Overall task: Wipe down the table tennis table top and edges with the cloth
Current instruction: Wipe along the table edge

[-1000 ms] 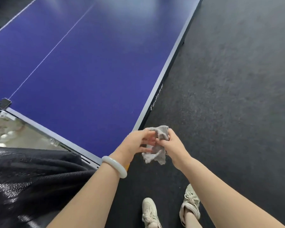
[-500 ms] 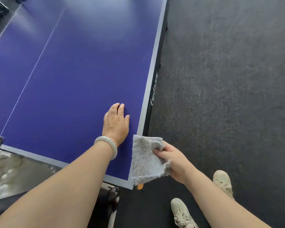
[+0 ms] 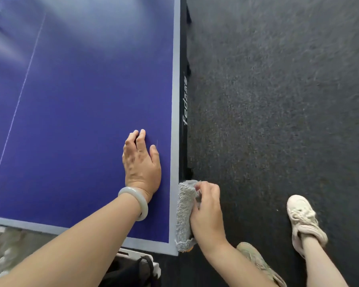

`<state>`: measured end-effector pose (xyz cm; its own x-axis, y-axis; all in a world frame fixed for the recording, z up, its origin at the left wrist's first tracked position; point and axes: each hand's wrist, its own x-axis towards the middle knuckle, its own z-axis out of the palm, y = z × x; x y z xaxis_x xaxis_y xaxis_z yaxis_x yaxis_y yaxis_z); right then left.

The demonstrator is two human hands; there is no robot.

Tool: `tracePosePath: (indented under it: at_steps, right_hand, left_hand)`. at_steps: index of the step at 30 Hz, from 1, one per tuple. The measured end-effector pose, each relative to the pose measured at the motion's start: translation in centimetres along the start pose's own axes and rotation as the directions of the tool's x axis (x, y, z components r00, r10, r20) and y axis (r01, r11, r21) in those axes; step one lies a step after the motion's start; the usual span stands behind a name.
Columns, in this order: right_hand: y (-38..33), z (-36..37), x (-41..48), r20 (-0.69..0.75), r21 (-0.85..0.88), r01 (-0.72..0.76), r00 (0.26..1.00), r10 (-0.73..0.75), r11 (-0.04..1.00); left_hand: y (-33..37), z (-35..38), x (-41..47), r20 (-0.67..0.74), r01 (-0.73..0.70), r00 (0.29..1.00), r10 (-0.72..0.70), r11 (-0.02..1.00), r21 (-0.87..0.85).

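Hugging the table edge (image 3: 175, 100) — cloth (image 3: 183, 214) pinned beneath the right grip (image 3: 207, 214)

My left hand (image 3: 141, 162) lies flat on the blue table top (image 3: 81, 100), fingers straight, near the corner, with a pale bangle (image 3: 136, 203) round the wrist. My right hand (image 3: 207, 212) presses the grey cloth (image 3: 184, 212) against the table's side edge (image 3: 182, 121), just beside the corner, fingers curled over the cloth. The edge is dark with white lettering. My pale shoes (image 3: 303, 220) stand on the dark carpet (image 3: 278, 100) to the right of the table.
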<state>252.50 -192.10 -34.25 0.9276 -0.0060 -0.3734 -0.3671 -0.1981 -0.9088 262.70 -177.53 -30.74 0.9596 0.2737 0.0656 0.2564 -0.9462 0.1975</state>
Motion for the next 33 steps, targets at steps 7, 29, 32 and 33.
tracePosePath:
  at_steps: [7, 29, 32, 33]
  right_hand:
    - [-0.8, 1.4, -0.3, -0.116, -0.127, 0.084, 0.988, -0.099, 0.988]
    - [-4.6, 3.8, 4.0, 0.043, 0.249, -0.145, 0.989, 0.138, 0.958]
    - [-4.6, 3.9, 2.1, 0.014, 0.189, -0.173, 0.985, 0.174, 0.967]
    - [-5.2, 4.0, 3.5, -0.015, 0.166, -0.17, 0.985, 0.175, 0.971]
  left_hand:
    - [-0.1, 0.1, 0.1, 0.013, 0.005, 1.0, -0.005, 1.0, -0.003]
    - [-0.3, 0.3, 0.0, 0.041, 0.001, 0.999, -0.001, 1.0, 0.02]
    - [-0.3, 0.4, -0.1, 0.043, 0.006, 0.999, -0.006, 1.0, 0.019]
    - [-0.3, 0.4, 0.0, 0.043, 0.01, 0.999, -0.011, 1.0, 0.018]
